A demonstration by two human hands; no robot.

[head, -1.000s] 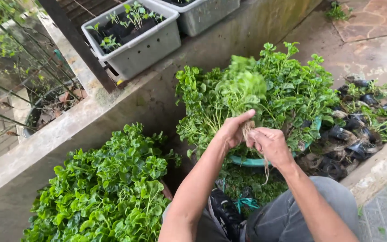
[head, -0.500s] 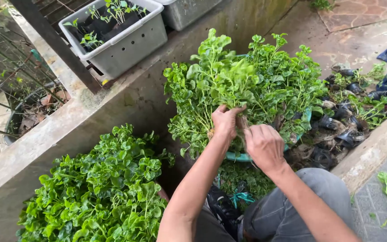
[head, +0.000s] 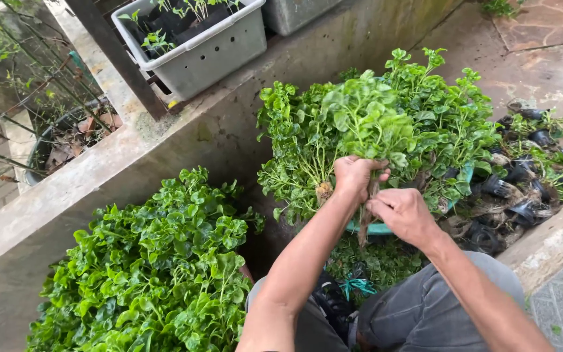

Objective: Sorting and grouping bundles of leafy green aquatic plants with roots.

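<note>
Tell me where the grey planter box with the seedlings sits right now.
In the head view, the grey planter box sits at the top, left of centre, on the far side of the concrete ledge, beyond the leafy bunch the left hand grips.

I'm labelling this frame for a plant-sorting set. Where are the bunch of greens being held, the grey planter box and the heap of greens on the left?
bunch of greens [head: 366, 120], head view, leafy top.
grey planter box [head: 213, 49], head view, front wall.
heap of greens [head: 158, 274], head view, middle leaves.
</note>
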